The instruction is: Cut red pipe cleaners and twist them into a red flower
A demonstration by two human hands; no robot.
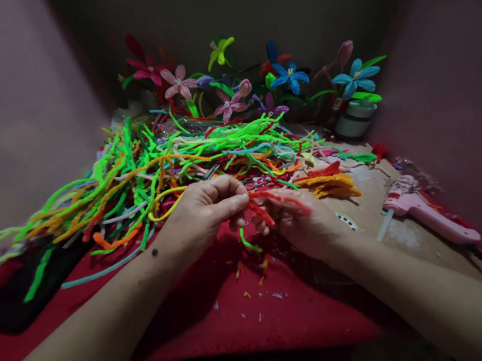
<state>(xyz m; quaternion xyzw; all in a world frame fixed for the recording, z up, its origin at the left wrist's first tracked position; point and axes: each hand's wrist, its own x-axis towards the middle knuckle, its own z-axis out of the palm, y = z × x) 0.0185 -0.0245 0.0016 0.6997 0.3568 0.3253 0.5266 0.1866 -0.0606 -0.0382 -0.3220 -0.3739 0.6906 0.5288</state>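
Red pipe cleaner pieces [285, 199] stretch between my two hands over the middle of the table. My left hand [207, 208] pinches one end between thumb and forefinger. The fingers of my right hand [306, 222] are closed around the other part, and motion blurs them a little. One short red end hangs below the pinch. Just under my hands a bit of green pipe cleaner [250, 243] shows. A big tangled heap of pipe cleaners [134, 177], mostly green, orange and yellow, lies behind and left of my left hand.
A pink hot glue gun [427, 212] rests on cardboard [361, 182] at the right. Orange fuzzy petals [328, 187] lie behind my right hand. Pipe-cleaner flowers [289, 77] stand along the back, near a small jar [355, 119]. Scraps dot the red cloth [243, 328].
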